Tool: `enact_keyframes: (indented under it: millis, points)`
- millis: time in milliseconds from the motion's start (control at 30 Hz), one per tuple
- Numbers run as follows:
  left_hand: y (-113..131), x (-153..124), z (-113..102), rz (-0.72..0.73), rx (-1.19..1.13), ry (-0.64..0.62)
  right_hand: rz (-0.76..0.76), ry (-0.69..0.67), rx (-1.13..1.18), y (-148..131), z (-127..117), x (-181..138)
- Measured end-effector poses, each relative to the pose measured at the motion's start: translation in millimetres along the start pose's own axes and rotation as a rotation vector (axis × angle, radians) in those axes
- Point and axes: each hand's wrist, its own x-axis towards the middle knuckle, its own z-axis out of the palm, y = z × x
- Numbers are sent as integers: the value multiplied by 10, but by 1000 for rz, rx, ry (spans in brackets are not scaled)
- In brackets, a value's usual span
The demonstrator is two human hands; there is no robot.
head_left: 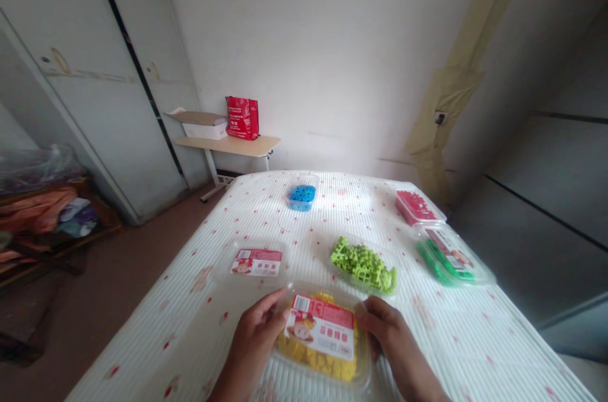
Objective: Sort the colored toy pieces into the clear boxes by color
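The yellow-filled container (321,358) is held between left hand (259,331) and right hand (392,329), its lid (323,325) apparently seated; light-green pieces (361,264) are seen just beyond it.

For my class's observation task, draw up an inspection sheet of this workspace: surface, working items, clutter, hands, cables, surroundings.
Surface: table with a ribbed white cloth, red-patterned.
Working items: yellow-piece container, labelled lid on top.
Clutter: light-green pieces, blue pieces, red tub, green tub, labelled clear lid lying apart.
Hands: left hand and right hand grip opposite sides of the yellow-piece container.
Cables: nothing seen.
Surroundings: side table bearing red bag and box; wall socket.
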Motion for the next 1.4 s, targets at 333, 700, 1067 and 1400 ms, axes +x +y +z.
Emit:
enact_keyframes:
  millis: [333,700,1067,1400]
  points:
    - [99,-7,55,-35,-57,-40,23,48,-34,-6,18,25]
    - [196,197,31,82,146,23,-127,148,-253,77,31,67]
    - [121,301,79,180,305,88,-247,224,-333,138,30,106]
    - [101,306,47,227,356,69,-229,213,-287,109,47,89]
